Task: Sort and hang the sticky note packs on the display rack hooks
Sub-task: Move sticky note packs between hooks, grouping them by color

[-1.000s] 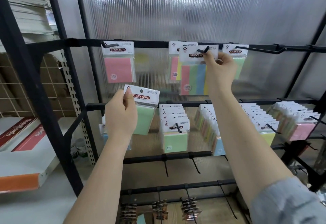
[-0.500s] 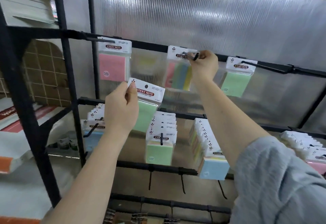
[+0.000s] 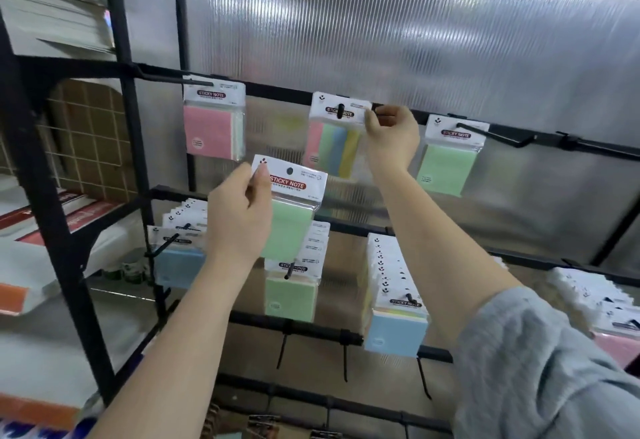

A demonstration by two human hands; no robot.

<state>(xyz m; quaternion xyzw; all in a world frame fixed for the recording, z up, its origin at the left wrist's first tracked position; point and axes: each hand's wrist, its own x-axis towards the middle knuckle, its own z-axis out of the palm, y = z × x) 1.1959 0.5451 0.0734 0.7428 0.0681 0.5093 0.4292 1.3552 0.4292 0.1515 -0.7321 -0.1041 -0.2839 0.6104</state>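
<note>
Head view: black display rack (image 3: 346,333), rows of packs on lower hooks. Top bar carries pink pack (image 3: 212,127), striped pack (image 3: 334,148) and green pack (image 3: 446,165). Right hand (image 3: 393,137) pinches the striped pack's header on its hook (image 3: 340,110). Left hand (image 3: 239,217) grips a loose green pack (image 3: 294,217) below.

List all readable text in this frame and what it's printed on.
"STICKY NOTE": header of green pack held by left hand.
"STICKY NOTE": pink pack on top-left hook.
"STICKY NOTE": green pack on top rail.
"STICKY NOTE": blue pack, lower rail.
"STIC... NOTE", partly hidden by hook: multicolour pack pinched by right hand; same on lower green pack.
Small print on every header: too blurred.
</note>
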